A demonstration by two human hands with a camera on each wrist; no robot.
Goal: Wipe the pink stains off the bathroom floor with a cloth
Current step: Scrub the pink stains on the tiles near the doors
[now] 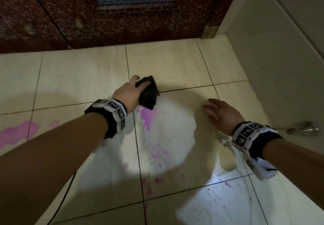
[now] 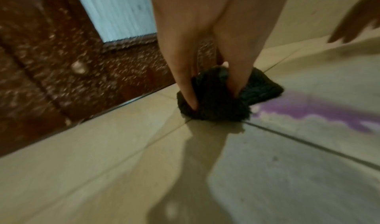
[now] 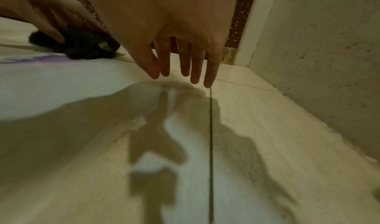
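Left hand (image 1: 128,93) is grasping a dark cloth (image 1: 148,94), fingers curled into the wad and pressing it onto the tiled floor (image 1: 73,77). The left wrist view confirms this: two fingers (image 2: 186,87) are digging into the fabric from above, and the cloth (image 2: 218,102) is sitting right at a junction of grout lines.

Cloth position: near the centre of the head view, with its 6 o'clock edge touching the top of the largest pink stain (image 1: 148,118). In the left wrist view that stain (image 2: 312,112) is running away from the cloth toward 3 o'clock.

Other pink marks on the floor:
- a broad smear (image 1: 15,134) at 9 o'clock of the head view, well apart from the cloth
- scattered splashes (image 1: 158,153) toward 6 o'clock of the large stain
- small drops (image 1: 227,184) at about 5 o'clock, where the tile is looking wet

Right hand (image 1: 221,113) is released, fingers straight and slightly spread, holding nothing. In the right wrist view the fingertips (image 3: 194,79) are hovering just above the floor, casting a shadow below them; whether they are touching the tile cannot be told.

A dark speckled door (image 1: 122,18) is closing off the 12 o'clock side; a pale wall (image 1: 280,49) is standing at 3 o'clock. A metal fitting (image 1: 304,128) is lying near the wall base, blurred.
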